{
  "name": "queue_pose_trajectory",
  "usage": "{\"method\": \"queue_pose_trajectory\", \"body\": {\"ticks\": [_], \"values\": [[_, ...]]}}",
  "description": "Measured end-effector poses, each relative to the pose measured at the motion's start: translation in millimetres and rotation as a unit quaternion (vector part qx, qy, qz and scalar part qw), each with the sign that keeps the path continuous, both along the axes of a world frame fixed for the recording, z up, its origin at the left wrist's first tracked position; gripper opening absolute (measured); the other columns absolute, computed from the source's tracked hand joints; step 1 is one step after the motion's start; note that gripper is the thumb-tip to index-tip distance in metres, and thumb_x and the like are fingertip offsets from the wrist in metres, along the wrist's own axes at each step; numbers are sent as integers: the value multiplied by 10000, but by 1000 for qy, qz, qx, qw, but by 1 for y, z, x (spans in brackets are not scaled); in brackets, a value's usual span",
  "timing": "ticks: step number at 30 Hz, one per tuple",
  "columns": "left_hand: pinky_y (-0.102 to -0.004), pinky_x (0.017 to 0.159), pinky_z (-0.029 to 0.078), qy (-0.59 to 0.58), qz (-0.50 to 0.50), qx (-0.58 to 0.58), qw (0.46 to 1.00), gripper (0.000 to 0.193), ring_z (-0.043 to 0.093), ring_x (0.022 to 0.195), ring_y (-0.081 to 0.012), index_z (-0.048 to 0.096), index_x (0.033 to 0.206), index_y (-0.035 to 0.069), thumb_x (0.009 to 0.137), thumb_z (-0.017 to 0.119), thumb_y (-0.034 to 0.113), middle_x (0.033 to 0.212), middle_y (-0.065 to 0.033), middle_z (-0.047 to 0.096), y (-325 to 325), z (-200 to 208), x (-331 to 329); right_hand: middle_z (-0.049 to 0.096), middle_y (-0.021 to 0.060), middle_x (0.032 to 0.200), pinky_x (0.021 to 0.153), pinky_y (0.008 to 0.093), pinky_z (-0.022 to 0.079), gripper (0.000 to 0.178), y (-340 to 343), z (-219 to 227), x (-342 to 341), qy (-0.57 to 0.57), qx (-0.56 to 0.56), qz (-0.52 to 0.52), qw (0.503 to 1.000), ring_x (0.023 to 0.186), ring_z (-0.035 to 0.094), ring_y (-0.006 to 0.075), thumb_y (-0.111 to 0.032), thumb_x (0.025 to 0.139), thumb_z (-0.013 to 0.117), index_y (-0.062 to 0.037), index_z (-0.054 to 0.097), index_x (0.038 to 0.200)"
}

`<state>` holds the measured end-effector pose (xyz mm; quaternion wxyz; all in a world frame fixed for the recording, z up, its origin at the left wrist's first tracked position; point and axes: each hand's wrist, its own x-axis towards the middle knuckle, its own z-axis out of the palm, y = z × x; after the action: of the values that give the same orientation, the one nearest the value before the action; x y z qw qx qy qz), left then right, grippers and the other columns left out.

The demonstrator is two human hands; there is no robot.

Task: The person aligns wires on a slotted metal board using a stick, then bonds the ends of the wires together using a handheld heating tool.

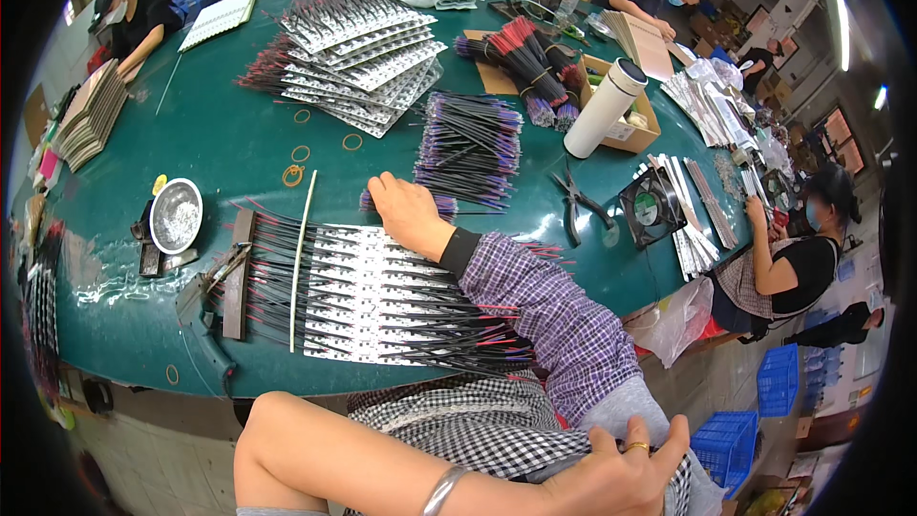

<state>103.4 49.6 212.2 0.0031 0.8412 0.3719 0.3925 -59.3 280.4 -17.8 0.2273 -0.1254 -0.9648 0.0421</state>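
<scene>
Under the right hand (409,216) | wires (443,205) | dark, slim, purple-ended

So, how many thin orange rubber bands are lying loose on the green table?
At least 5: four rubber bands below the stacked flat white boards, one toward the front left of the table. The group's lowest may be two; others may hide.

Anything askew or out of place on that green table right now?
The stack of wired white boards on the far side is askew, its layers fanned at differing angles; several rubber bands lie loose nearby.
</scene>
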Motion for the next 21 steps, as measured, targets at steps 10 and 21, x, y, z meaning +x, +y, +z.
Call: {"method": "queue_pose_trajectory", "body": {"ticks": [10, 21], "values": [[-343, 513, 343, -21, -96, 118, 988, 380, 483, 631, -261, 657, 682, -115, 770, 592, 249, 865, -218, 587, -2, 10, -11, 586, 113, 908, 621, 386, 563, 194, 2, 3, 1, 15, 15, 7, 1000, 793, 680, 262, -40, 816, 634, -44, 536, 983], [-336, 548, 401, -232, -84, 180, 952, 316, 554, 735, -235, 675, 817, -17, 767, 587, 283, 898, -168, 610, -18, 23, 18, 590, 135, 958, 674, 436, 548, 166, 2, 8, 5, -17, -13, 26, 999, 851, 673, 308, -31, 869, 582, -38, 531, 1027]]}}
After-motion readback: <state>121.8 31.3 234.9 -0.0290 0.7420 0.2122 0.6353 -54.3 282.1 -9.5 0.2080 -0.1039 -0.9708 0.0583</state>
